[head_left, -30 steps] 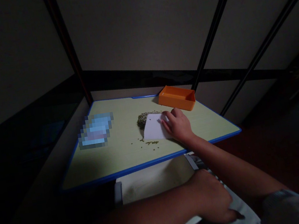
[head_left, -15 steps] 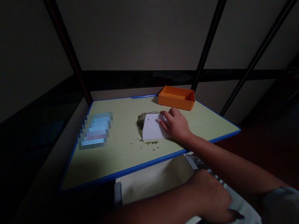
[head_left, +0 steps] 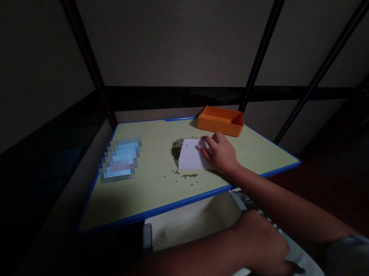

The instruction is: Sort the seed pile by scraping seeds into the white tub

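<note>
My right hand [head_left: 222, 153] is closed on the right side of a flat white scraper-like sheet [head_left: 190, 156], which lies tilted against a small pile of greenish-brown grains [head_left: 177, 148]. One or two dark specks show on the sheet. Some loose grains [head_left: 189, 175] are scattered in front of it on the pale table [head_left: 153, 187]. Nearer to me, my left hand [head_left: 265, 245] is curled up in front of the pulled-out drawer [head_left: 191, 225]. Most of its fingers are hidden, and a dark tip sticks out below; what it holds, if anything, I cannot make out.
An orange open box [head_left: 220, 123] stands at the table's back right. At the left lies a blurred-out light blue item [head_left: 121, 159]. Blue edging [head_left: 187, 201] runs round the tabletop. Behind it rises a panelled wall [head_left: 168, 33]. The surroundings are dark.
The whole view has shifted slightly, so everything sits a little farther right. Both hands, the white sheet and the grains look otherwise much the same.
</note>
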Motion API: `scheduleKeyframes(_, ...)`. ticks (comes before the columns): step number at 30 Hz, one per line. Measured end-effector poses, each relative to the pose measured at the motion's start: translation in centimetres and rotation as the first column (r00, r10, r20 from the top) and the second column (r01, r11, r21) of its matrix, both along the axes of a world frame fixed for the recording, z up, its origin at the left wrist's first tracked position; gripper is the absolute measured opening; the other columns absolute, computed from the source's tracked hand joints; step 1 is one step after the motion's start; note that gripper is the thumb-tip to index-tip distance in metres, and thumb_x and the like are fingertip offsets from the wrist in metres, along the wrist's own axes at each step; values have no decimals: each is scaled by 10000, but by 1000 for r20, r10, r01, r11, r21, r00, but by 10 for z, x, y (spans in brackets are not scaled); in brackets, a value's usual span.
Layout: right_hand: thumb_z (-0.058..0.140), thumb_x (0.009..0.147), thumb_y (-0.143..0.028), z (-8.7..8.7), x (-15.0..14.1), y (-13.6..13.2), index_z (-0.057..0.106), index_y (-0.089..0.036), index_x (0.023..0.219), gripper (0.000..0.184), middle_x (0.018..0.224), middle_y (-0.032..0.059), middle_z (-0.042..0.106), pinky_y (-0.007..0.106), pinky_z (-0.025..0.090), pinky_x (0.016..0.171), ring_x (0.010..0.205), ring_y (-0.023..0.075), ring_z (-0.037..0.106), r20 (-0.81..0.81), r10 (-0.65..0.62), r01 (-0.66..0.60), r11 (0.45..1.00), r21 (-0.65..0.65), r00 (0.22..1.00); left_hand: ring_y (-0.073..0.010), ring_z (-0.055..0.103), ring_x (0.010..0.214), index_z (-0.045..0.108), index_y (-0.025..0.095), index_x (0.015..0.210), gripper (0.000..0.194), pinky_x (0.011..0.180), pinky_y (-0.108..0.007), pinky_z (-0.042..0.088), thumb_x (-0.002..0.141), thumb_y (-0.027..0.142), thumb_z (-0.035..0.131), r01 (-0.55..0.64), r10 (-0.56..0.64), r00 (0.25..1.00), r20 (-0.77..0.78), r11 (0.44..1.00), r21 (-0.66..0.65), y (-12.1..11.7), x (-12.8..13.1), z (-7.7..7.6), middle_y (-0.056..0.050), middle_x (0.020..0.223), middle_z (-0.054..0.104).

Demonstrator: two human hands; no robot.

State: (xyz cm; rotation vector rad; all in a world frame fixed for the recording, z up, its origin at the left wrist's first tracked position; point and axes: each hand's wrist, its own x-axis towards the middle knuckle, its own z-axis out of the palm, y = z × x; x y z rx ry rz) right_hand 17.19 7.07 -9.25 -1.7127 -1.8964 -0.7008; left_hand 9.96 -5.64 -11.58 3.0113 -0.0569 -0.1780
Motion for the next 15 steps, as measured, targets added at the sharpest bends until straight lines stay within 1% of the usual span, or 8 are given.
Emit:
scheduleKeyframes(5,441,955,-438,-1,0,2,619,-190,1152,364,940,108,545,304,348,669,869,239,498,5,-8,8,1000,-13,1000,-247,687,843,724,181,999,505,745,-399,489,919,584,431,-3,3,1000,-2,1000,1,0,-1,0,-58,788,735)
scheduleKeyframes(15,441,957,-428,1,-3,5,616,-201,1136,338,949,102,560,300,348,681,879,234,512,-30,0,-1,999,-52,1000,-242,689,840,734,185,972,512,705,-403,490,927,590,423,4,-3,999,-42,1000,6,-1,-2,5,-51,821,740)
